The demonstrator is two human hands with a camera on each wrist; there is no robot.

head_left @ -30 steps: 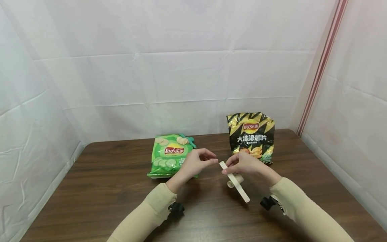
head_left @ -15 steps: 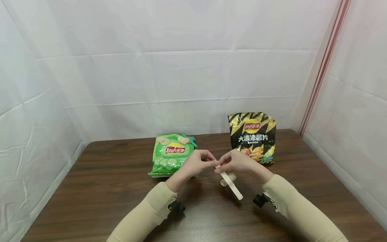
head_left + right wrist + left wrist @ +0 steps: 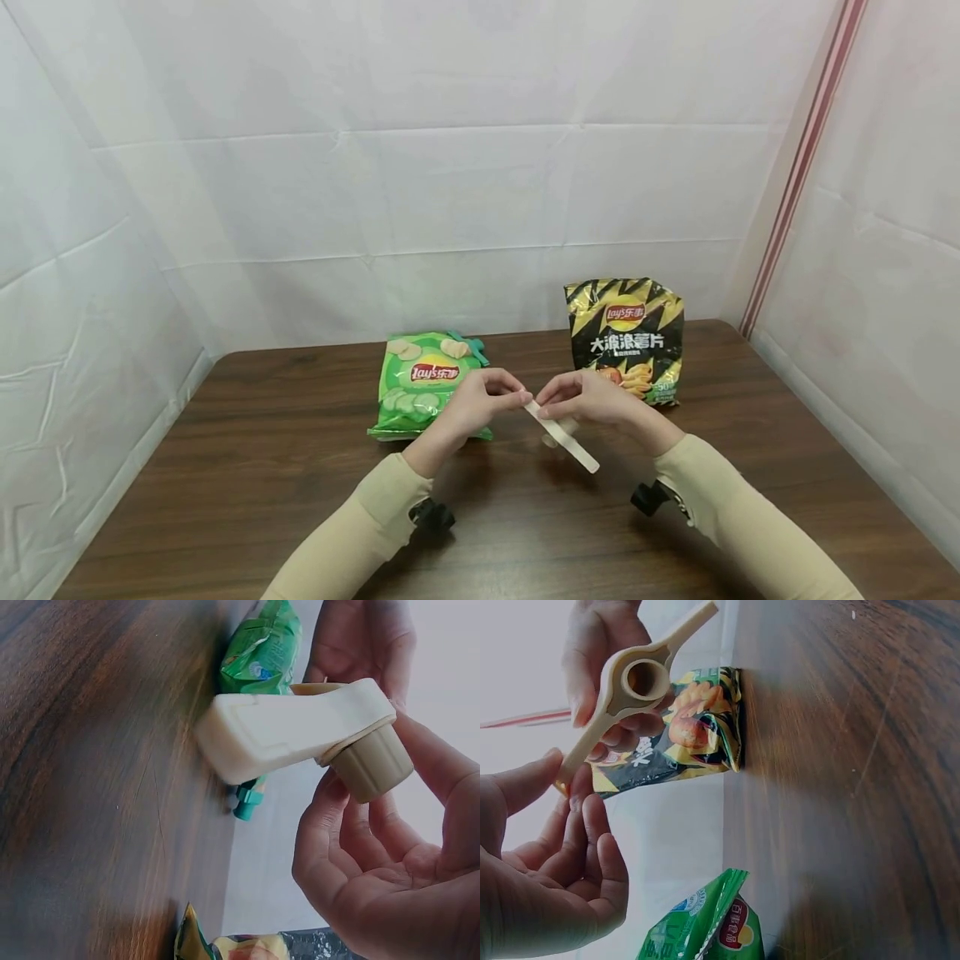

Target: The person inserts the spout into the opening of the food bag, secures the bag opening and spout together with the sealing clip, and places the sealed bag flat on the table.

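A cream bag sealing clip (image 3: pixel 564 438) with a long flat bar and a round spout is held above the table, between both hands. My left hand (image 3: pixel 477 404) pinches the bar's far end between thumb and fingertips, seen closely in the left wrist view. My right hand (image 3: pixel 592 397) grips the same bar near that end. In the right wrist view its thumb lies along the clip (image 3: pixel 300 727) and its curled fingers are beside the ribbed spout cap (image 3: pixel 373 765). From the left wrist camera the spout (image 3: pixel 646 679) shows as an open ring. Some right fingertips are hidden behind the clip.
A green chip bag (image 3: pixel 420 387) lies behind my left hand, with a teal clip (image 3: pixel 471 347) at its upper right corner. A black and yellow chip bag (image 3: pixel 626 337) stands behind my right hand. White cloth walls (image 3: pixel 465 192) surround the brown wooden table (image 3: pixel 285 433).
My right hand has moved left with the cream clip. My left hand, apart from the clip a second ago, now pinches its end. The bar's near end has risen slightly.
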